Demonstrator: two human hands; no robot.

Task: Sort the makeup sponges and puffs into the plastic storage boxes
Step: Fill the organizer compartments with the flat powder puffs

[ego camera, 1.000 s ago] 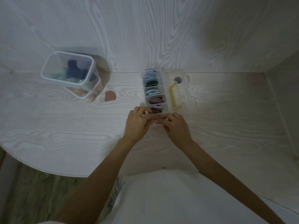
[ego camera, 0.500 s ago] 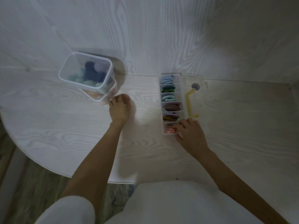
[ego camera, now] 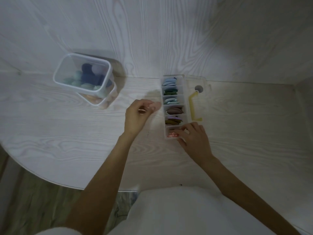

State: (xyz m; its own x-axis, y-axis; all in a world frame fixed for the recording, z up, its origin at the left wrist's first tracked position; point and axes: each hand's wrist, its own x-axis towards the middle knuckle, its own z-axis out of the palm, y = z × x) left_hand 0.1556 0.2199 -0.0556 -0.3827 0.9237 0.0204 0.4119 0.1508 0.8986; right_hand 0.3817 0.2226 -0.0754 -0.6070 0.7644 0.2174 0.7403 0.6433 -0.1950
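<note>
A narrow clear divided box (ego camera: 184,99) lies on the table with flat puffs sorted by colour in its compartments: blue, green, pale blue, brown, purple with olive, and pink nearest me. My right hand (ego camera: 193,136) rests on the nearest compartment, fingers on the pink puffs (ego camera: 171,134). My left hand (ego camera: 137,116) is raised left of the box and pinches a pinkish-brown puff (ego camera: 155,106), blurred. At the back left a clear tub (ego camera: 108,72) holds dark blue, lilac and teal sponges and sits on a second tub (ego camera: 108,102) with peach ones.
The divided box's open lid (ego camera: 203,82) with a yellow handle (ego camera: 193,107) lies to its right. The wood-grain table (ego camera: 67,133) ends in a curved front edge at the left. Wood-grain walls stand behind and to the right.
My left hand left the box, reached left to the puff lying by the tubs, and now brings it back toward the box. My right hand stayed on the nearest compartment.
</note>
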